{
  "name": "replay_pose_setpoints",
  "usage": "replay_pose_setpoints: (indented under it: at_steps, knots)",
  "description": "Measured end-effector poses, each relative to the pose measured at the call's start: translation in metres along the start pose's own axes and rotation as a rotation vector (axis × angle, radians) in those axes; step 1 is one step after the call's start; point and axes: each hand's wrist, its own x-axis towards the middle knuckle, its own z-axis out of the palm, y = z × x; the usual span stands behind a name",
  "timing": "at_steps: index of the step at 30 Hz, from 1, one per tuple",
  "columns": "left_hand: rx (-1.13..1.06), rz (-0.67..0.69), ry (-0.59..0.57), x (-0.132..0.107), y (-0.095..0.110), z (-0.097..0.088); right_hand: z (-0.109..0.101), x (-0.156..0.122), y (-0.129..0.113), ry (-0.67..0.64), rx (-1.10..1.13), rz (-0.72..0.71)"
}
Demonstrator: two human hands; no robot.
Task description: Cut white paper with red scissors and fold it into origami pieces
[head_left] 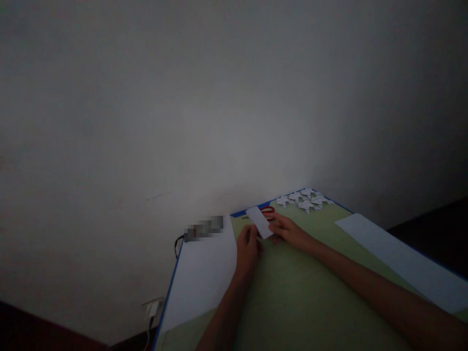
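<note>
A small white strip of paper (260, 223) is held between my two hands above the green tabletop. My left hand (248, 245) pinches its lower left side, and my right hand (286, 229) grips its right edge. Just behind the paper lies a pair of scissors with red handles (268, 210), partly covered by the strip and my right hand. Several folded white paper stars (306, 206) lie in a group at the far right corner.
A large white sheet (204, 273) covers the table's left side, with a blurred-out dark object (204, 229) and its cable at the back. Another long white sheet (398, 258) lies along the right edge. The wall (219, 122) stands behind the table (321, 302).
</note>
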Motion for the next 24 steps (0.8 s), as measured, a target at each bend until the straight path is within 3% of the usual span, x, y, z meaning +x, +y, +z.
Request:
replay_pose_setpoints:
  at_steps: [16,24]
  knots:
    - [-0.031,0.001,-0.027,-0.0001,0.001,0.0001,0.0103,-0.0052,-0.0075,-0.028,-0.039,0.065]
    - [-0.071,0.0,0.027,0.0007,-0.004,-0.0003,0.0044,0.0004,-0.0041,0.052,-0.089,0.119]
